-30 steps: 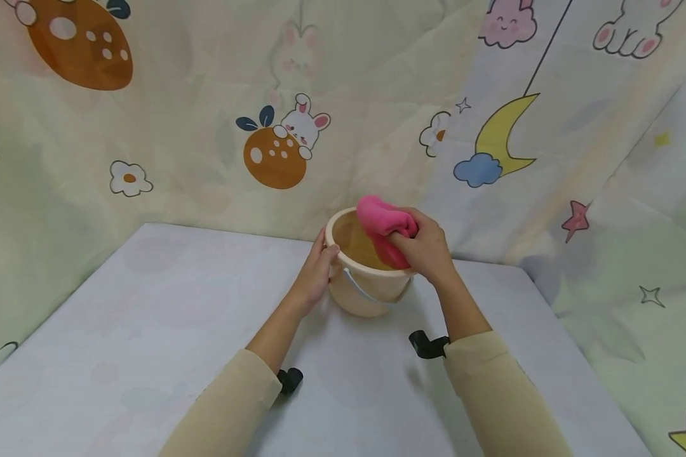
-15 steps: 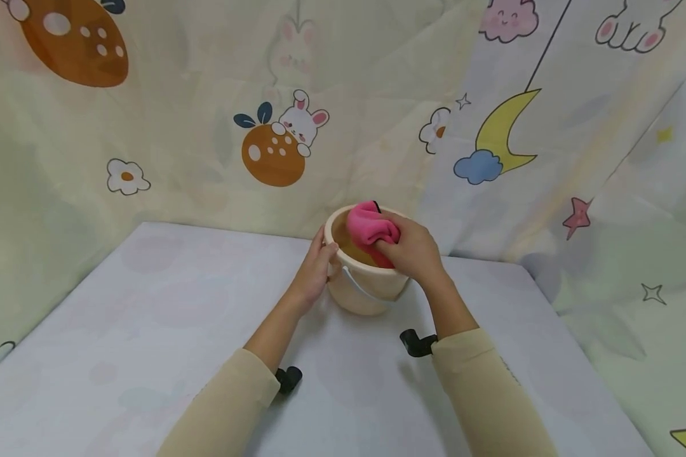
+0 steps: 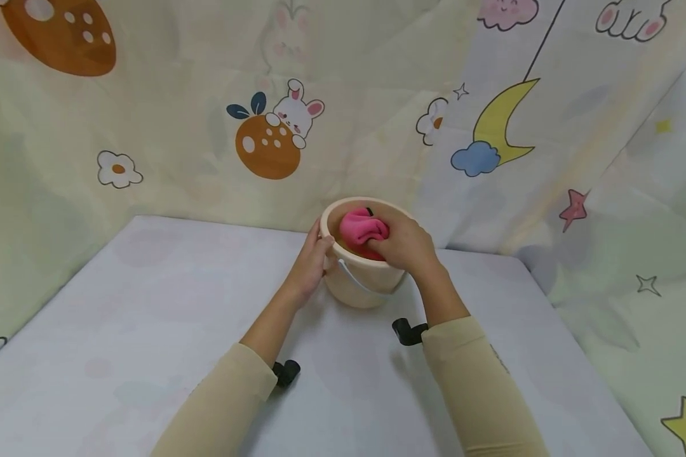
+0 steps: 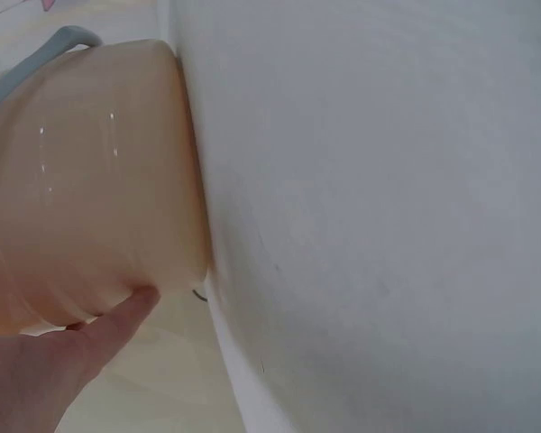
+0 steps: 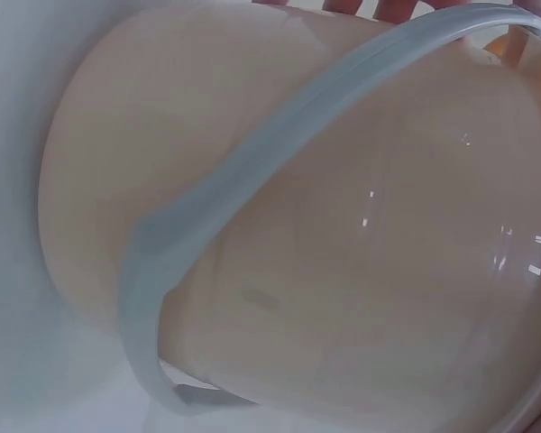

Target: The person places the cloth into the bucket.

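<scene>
A cream plastic bucket stands upright on the table, its pale grey-blue handle hanging down across the front. My left hand grips its left side, thumb at the rim and fingers round the wall; in the left wrist view a finger lies along the bucket wall. A crumpled pink cloth with a dark edge is in my right hand, which reaches over the right rim into the bucket. The lower part of the cloth is hidden inside. Fingertips of the left hand show behind the bucket in the right wrist view.
The white table runs back to a fabric wall printed with rabbits, flowers and a moon. The bucket is near the table's back edge. Black wrist-worn cameras stick out from both sleeves.
My right hand has moved left and down with the pink cloth, deeper into the bucket. My left hand keeps its grip on the bucket. The head view has tilted slightly downward.
</scene>
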`<action>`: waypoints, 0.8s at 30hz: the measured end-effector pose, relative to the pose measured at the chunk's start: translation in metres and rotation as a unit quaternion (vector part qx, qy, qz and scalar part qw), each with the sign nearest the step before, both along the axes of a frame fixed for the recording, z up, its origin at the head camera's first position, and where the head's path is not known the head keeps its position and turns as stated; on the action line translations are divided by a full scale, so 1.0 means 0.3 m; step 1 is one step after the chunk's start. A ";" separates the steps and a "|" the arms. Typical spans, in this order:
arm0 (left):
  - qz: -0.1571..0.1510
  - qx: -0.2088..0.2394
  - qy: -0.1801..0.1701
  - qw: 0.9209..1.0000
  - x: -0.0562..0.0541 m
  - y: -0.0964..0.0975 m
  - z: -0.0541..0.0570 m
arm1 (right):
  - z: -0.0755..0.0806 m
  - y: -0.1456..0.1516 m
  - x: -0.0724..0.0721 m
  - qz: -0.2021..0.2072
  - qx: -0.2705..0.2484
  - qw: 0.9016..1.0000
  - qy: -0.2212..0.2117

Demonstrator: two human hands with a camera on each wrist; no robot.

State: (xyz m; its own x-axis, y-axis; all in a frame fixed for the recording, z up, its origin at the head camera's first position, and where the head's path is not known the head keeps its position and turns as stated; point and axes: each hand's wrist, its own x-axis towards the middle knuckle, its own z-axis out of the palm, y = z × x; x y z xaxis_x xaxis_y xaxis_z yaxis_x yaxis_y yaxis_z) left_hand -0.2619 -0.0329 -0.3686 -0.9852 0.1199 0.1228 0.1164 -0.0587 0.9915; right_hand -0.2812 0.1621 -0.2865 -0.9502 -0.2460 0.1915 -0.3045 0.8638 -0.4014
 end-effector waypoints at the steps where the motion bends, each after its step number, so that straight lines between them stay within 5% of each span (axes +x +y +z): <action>1: 0.000 0.003 0.000 1.000 0.000 -0.001 0.003 | 0.004 -0.003 -0.002 0.000 0.003 1.000 -0.003; 6: 0.000 0.008 -0.005 1.000 0.004 0.001 0.011 | 0.010 -0.007 -0.007 -0.002 0.010 0.999 -0.035; 14: 0.003 0.004 -0.006 1.000 0.004 0.001 0.002 | 0.007 -0.012 -0.009 0.029 -0.049 0.997 -0.054; 24: -0.002 0.016 -0.013 1.000 0.004 0.002 0.002 | 0.015 -0.016 -0.006 0.011 0.001 0.997 -0.073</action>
